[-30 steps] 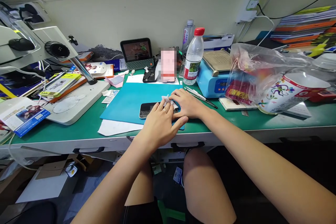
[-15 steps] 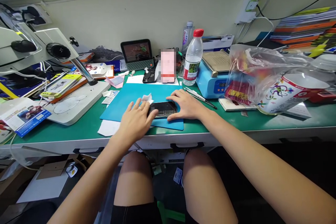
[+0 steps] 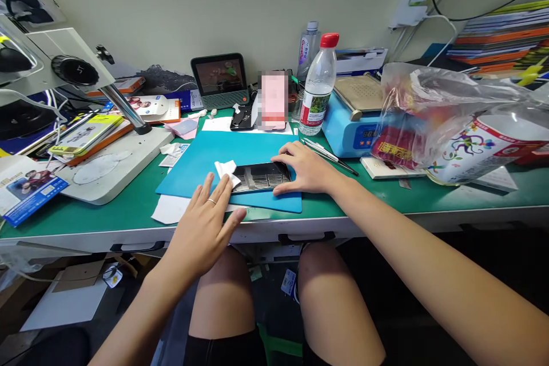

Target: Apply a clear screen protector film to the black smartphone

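Observation:
A black phone [image 3: 261,176] lies flat on a blue mat [image 3: 201,171] near the green bench's front edge. My right hand [image 3: 305,167] rests on the phone's right end, fingers curled over it and pressing it down. My left hand [image 3: 205,223] hovers at the front edge of the mat, fingers stretched out and apart, holding nothing. A crumpled white wipe [image 3: 226,170] lies at the phone's left end, just beyond my left fingertips.
Tweezers [image 3: 328,155] lie right of the mat. Behind stand a water bottle [image 3: 318,87], a small screen [image 3: 219,79] and a blue heating plate [image 3: 359,117]. A microscope base [image 3: 112,167] fills the left; a plastic bag [image 3: 446,120] with a cup sits right.
My left hand slid leftwards along the phone with the wipe, let the wipe go at the phone's left end and drew back towards me. My right hand stayed on the phone.

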A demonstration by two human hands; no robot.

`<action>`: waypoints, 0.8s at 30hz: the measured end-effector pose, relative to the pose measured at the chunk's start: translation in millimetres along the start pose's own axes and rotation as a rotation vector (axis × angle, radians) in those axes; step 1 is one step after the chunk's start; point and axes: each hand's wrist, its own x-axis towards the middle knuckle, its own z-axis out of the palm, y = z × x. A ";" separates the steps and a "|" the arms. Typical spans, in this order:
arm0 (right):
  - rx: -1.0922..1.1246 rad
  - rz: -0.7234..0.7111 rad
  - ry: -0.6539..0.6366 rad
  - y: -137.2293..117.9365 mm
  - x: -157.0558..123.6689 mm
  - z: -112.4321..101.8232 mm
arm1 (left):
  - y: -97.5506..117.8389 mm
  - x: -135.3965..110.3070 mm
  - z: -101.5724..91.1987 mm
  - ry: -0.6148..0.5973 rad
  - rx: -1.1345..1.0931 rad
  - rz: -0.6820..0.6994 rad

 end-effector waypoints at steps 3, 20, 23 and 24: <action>-0.007 0.000 0.012 -0.2 0.3 0.2 | 17.5 0.9 -6.5 -0.016 -0.007 0.089; -0.067 -0.004 0.028 1.6 -4.5 4.0 | 61.3 87.6 -1.5 -0.028 -0.094 0.267; -0.052 0.006 0.023 0.2 -4.4 2.2 | 43.5 72.1 -2.8 0.011 -0.029 0.228; -0.049 0.014 0.018 -0.6 -4.2 1.6 | 35.7 65.5 -3.5 0.015 -0.005 0.218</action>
